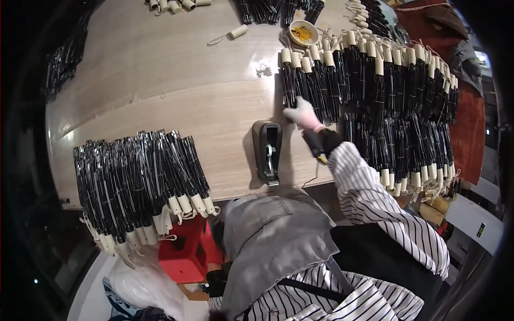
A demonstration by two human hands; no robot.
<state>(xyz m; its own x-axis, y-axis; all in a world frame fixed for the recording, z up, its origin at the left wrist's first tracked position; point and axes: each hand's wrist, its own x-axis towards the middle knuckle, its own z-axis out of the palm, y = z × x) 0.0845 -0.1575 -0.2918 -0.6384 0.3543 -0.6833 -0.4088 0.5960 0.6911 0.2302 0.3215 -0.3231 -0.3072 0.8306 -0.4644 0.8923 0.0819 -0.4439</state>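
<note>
My right hand (303,114), in a white and pink glove, reaches over the left end of a long row of black folded umbrella frames (316,88) with cream handles and cord loops. Its thumb stands apart from the fingers, which touch or hover just over the lower end of a frame; the contact is hard to make out. Low beside my apron, my left hand (214,266) shows only in part next to a red plastic stool (182,257), its fingers hidden. A black tape dispenser (267,152) stands left of my right hand.
A second pile of umbrella frames (136,182) lies at the table's left front, handles overhanging the edge. A small bowl (303,33) with yellow bits stands at the back, near a loose cream handle (237,32). A lower row of frames (401,150) lies at right.
</note>
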